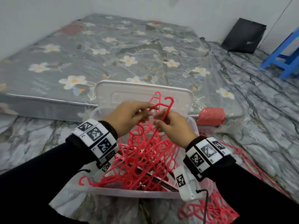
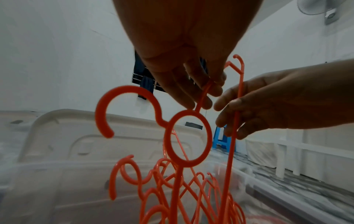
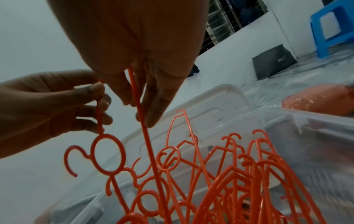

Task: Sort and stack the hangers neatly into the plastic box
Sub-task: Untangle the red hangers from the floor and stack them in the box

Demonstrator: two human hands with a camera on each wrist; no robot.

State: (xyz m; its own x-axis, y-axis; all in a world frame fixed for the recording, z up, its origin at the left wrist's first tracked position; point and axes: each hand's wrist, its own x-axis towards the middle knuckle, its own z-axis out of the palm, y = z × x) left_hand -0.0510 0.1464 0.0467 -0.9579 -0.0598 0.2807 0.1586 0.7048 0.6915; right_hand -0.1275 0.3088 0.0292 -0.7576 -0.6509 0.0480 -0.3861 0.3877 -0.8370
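Hangers, thin coral-pink plastic with round rings and open hooks, stand tangled in the clear plastic box on the floor, its lid propped open behind; more lie beside it at right. Left hand pinches one hanger's stem, right hand pinches another's bar. Judging by the snarl, lift slowly, easing hooks free of rings rather than yanking.

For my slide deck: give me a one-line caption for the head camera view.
Both hands, left hand and right hand, lift tangled pink hangers above an open plastic box on the floor.
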